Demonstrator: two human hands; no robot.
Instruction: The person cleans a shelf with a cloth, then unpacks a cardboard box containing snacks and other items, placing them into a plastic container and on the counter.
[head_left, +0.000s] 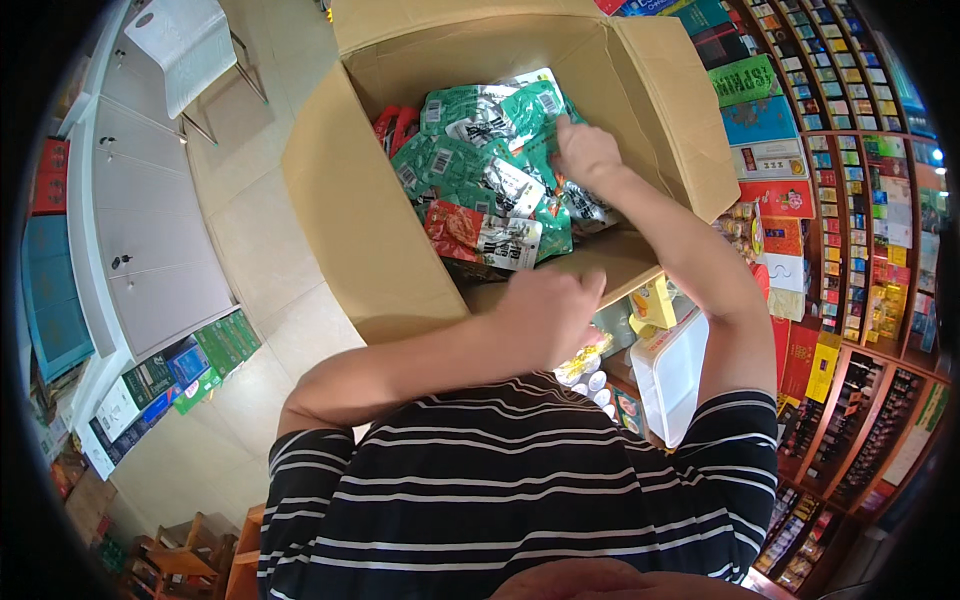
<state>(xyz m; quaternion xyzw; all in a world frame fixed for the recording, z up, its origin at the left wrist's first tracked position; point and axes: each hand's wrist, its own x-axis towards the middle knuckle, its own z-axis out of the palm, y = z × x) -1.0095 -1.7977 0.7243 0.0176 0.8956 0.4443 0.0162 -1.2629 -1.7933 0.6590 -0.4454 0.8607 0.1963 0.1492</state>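
An open cardboard box (390, 300) stands before me, holding a heap of foil food packets. Most are green and silver pouches (454, 161) with printed barcodes; a red and white pouch (480, 234) lies at the near side. My right hand (589, 154) reaches inside, its curled fingers touching the green pouches at the right of the heap. Whether it grips one is hidden. My left hand (547, 307) is blurred and bent at the box's near edge. Something in shiny yellow wrapping (589, 356) shows just below it; I cannot tell whether the hand holds it.
A white plastic bin (670, 375) and a yellow carton (652, 304) stand at the box's near right. Shelves of small packs (832, 187) line the right side. A white chair (184, 56) and grey cabinets (161, 225) are at the left, beyond the tiled floor (255, 217).
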